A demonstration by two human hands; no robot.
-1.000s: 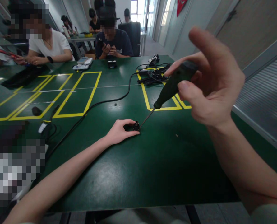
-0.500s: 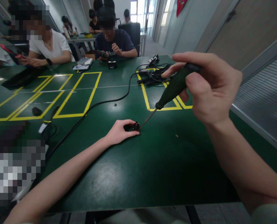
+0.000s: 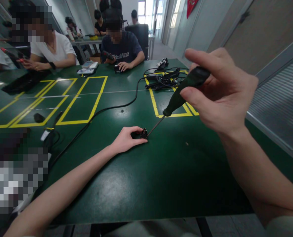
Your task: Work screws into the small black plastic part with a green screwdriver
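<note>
Between the thumb and fingers of my left hand [image 3: 126,140] is a small black part with a round metal-rimmed top [image 3: 144,133], pressed down on the green table [image 3: 161,177]. A screwdriver [image 3: 177,98] with a dark green handle slants down from the upper right, and its thin shaft ends at the part's right side. My right hand [image 3: 226,92] grips the handle between thumb and fingers, the index finger stretched along above it. What the tip touches is too small to make out.
Across the table a person in a dark shirt [image 3: 126,46] handles a small black box [image 3: 117,68]. A black cable [image 3: 116,107] runs to a heap of black parts [image 3: 164,80] at the back. Yellow tape [image 3: 98,98] marks the tabletop. Another person in white [image 3: 60,49] sits left.
The fingers of my right hand have shifted around the screwdriver handle, which has turned slightly. My left hand and the part stay put. The person opposite has lowered a hand to the box.
</note>
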